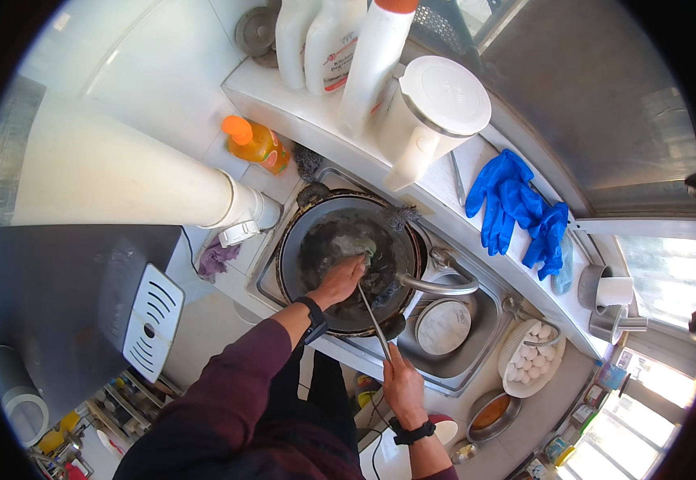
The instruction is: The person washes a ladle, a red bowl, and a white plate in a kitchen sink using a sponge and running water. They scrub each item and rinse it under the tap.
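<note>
My left hand is in the dark wok over the left sink basin, closed on a greenish scrub pad against a long metal utensil. My right hand grips the handle of that utensil below the wok's right side; its far end is hidden under my left hand and the murky water. The curved tap reaches over the wok's right part. A grey wire scourer lies at the wok's back rim.
Plates sit in the right basin, beside an egg basket and steel bowl. On the ledge are white bottles, a jug and blue gloves. An orange bottle and wide pipe stand left.
</note>
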Motion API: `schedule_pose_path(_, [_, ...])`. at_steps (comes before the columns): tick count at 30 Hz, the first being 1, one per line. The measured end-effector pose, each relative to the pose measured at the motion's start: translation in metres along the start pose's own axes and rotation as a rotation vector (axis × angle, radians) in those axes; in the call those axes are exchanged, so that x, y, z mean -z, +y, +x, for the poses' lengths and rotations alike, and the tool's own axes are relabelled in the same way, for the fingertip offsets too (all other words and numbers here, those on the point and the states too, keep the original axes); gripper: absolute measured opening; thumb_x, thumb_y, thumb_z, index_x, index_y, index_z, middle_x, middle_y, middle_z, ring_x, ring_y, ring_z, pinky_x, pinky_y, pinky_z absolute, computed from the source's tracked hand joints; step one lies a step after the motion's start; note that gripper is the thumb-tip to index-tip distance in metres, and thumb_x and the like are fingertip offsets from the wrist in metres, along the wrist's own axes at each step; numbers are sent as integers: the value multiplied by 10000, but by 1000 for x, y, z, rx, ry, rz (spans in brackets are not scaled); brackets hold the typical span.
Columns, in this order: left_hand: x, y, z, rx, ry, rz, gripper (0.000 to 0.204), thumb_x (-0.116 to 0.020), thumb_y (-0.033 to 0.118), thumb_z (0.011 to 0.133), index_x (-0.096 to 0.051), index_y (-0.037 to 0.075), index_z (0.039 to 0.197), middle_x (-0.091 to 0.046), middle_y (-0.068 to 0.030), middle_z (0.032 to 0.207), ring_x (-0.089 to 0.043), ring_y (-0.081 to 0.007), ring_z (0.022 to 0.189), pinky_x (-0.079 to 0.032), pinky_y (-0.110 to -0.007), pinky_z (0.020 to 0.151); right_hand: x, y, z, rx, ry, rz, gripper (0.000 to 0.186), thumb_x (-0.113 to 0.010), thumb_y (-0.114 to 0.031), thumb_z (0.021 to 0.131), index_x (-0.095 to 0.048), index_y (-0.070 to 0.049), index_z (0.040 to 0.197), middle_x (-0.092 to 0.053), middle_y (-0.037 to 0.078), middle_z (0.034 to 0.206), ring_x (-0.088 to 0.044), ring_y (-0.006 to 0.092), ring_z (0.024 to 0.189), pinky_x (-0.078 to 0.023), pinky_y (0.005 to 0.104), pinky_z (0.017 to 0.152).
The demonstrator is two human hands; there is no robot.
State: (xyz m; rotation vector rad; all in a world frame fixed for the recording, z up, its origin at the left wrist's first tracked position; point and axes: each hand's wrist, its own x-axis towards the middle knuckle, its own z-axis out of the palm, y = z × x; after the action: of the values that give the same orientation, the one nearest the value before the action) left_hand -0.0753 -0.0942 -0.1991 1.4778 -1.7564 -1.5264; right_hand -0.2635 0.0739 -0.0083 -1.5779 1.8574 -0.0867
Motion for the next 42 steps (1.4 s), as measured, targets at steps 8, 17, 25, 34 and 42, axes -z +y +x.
schedule_pose_path(8, [-9, 8, -40, -273, 33, 117, 465, -485, -19, 1018, -535, 14, 1480, -499, -225, 1557, -410, -397, 1496, -377, -459, 1217, -5, 2, 25, -112, -6, 197, 391, -641, -152, 990, -655, 14, 1344, -711, 329, 1039, -696, 506, 930, -559, 542, 818])
schedule_pose_path(17, [-41, 81, -106, -320, -58, -105, 692, -475, -221, 857, -530, 32, 1499, -473, -156, 1603, -348, -322, 1558, -371, -435, 1247, -5, 4, 47, -121, 0, 262, 391, -641, -170, 996, -654, 44, 1323, -697, 348, 1066, -680, 516, 1011, -555, 535, 850])
schedule_pose_path(25, [2, 49, -50, -429, -76, 504, 661, -500, -75, 935, -388, 7, 1581, -378, -184, 1649, -330, -322, 1558, -277, -439, 1301, 17, -6, 38, -254, -103, 361, 398, -650, -160, 1003, -646, 73, 1326, -711, 338, 1034, -730, 462, 983, -555, 453, 844])
schedule_pose_path(34, [6, 25, -26, -427, 136, 532, 612, -560, -44, 916, -498, 60, 1516, -512, -165, 1543, -511, -334, 1417, -472, -410, 1154, 15, -12, 20, -160, -53, 377, 403, -649, -150, 995, -642, 44, 1348, -707, 331, 1103, -701, 483, 1039, -555, 454, 886])
schedule_pose_path(42, [37, -12, -22, -1, 402, 229, 119, -637, 62, 934, -691, 24, 1032, -692, -262, 1010, -672, -467, 954, -545, -547, 802, 14, 4, 3, -99, -96, 242, 390, -652, -181, 985, -658, 3, 1329, -703, 309, 1118, -666, 514, 1028, -553, 507, 872])
